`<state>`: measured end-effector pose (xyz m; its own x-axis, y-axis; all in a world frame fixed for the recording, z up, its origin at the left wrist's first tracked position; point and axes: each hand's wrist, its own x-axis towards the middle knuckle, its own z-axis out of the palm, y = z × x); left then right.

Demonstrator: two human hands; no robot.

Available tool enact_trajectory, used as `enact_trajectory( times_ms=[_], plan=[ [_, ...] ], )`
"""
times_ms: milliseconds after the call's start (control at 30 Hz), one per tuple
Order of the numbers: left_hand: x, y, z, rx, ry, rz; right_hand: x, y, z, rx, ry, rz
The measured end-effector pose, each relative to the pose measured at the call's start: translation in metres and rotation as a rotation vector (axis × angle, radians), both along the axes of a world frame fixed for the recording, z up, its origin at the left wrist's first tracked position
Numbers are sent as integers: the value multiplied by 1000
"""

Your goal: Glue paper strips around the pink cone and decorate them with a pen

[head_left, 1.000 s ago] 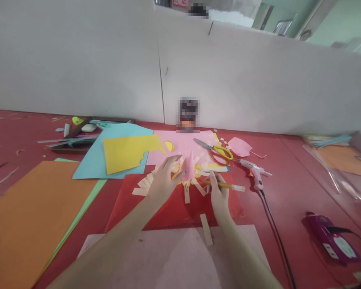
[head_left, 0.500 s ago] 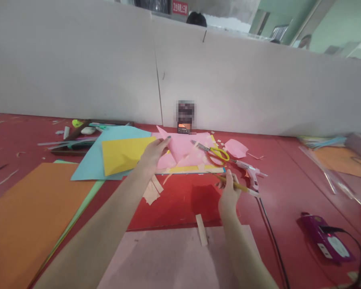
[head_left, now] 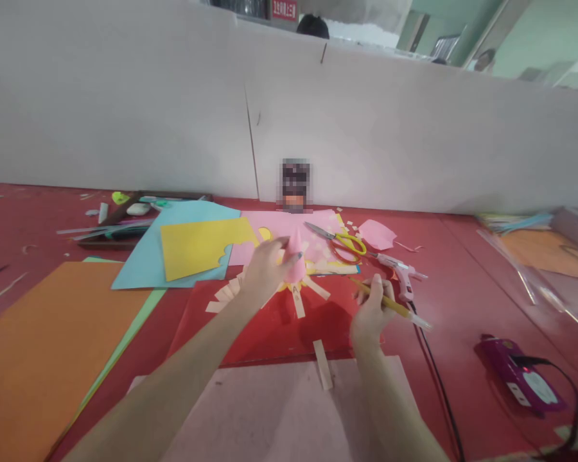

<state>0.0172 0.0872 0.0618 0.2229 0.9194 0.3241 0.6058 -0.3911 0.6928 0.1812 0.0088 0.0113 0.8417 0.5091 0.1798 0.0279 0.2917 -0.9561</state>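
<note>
In the head view, your left hand (head_left: 264, 269) grasps a pink cone (head_left: 295, 264), thumb against its side; the cone is upright, tip up, over paper strips (head_left: 297, 303) that fan out on the red sheet (head_left: 270, 350), though you cannot tell whether it rests on them. Your right hand (head_left: 372, 316) is closed around a yellow pen (head_left: 395, 307), slanting down to the right. Just beyond that hand lie the scissors (head_left: 349, 240), blades toward the cone, and right of them the glue gun (head_left: 401, 271), its black cord (head_left: 437, 375) running toward you past your right forearm. A loose strip (head_left: 323, 364) crosses the red sheet's near edge onto the pale pink sheet (head_left: 250, 417). Blue paper (head_left: 137, 266) and yellow paper (head_left: 192, 250) crowd your left side. A white wall (head_left: 390, 128) bounds the table's far edge; to the right, red tabletop (head_left: 462, 314) stretches between the cord and the purple box (head_left: 523, 375).
</note>
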Motion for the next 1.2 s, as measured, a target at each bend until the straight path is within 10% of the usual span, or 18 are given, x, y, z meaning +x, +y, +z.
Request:
enact_trajectory(
  times_ms=[200, 433, 633, 900, 1200],
  plan=[
    [-5, 0, -29, -3, 137, -31, -7, -1, -4, -23, 4, 102],
    [-16, 4, -18, -26, 84, -90, -12, 0, -7, -54, 21, 210],
    [-33, -23, -17, 124, -9, 108, -13, 2, -12, -125, 101, 235],
    [-47, -57, -63, 167, 362, -155, -19, 1, -17, -236, -135, 407],
    [-53, -51, -67, 260, 528, -149, -22, -5, -14, -405, -133, 454]
  ],
)
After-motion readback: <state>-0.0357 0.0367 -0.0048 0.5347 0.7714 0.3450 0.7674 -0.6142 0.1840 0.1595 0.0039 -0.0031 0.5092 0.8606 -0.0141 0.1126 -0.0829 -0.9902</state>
